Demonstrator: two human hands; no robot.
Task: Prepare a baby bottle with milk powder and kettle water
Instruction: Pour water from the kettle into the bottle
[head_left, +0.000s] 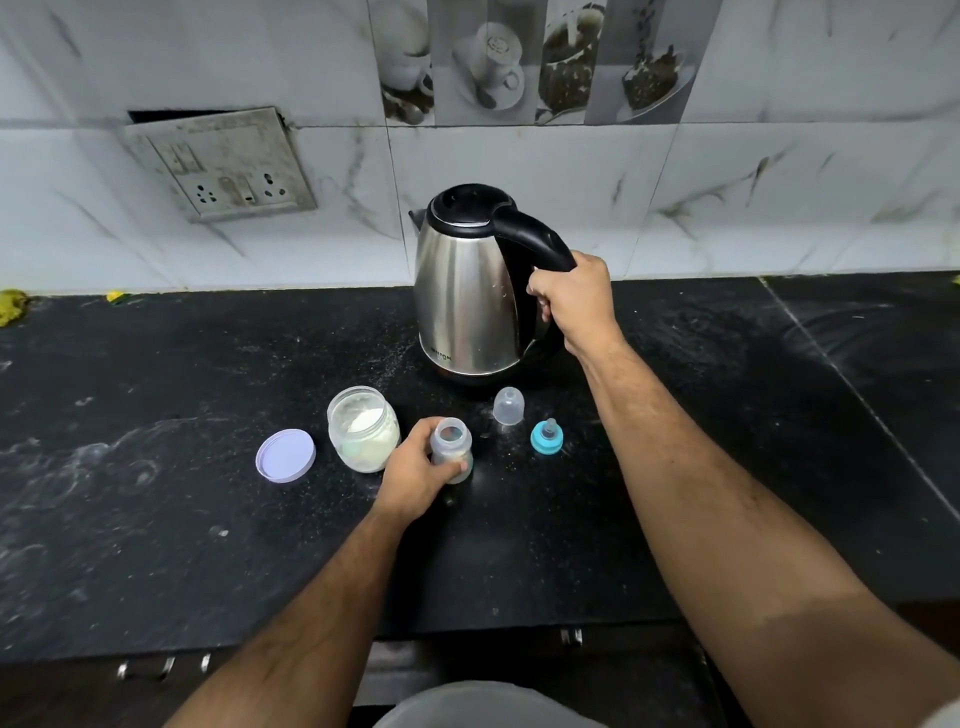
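Note:
A small clear baby bottle (451, 441) stands upright and open-topped on the black counter (156, 493), with some pale powder at its bottom. My left hand (415, 475) grips it from the left. Behind it stands a steel kettle (465, 291) with a black lid and handle; my right hand (574, 301) grips the lower part of that handle. An open jar of milk powder (363, 434) sits just left of the bottle, its lilac lid (285, 455) lying beside it. The teal-ringed teat (547, 436) and the clear bottle cap (508, 406) rest to the right.
A tiled wall rises right behind the kettle, with a switch and socket plate (223, 166) at the upper left. Powder specks dust the counter around the bottle. The counter's front edge with drawer handles (166, 667) runs below my forearms.

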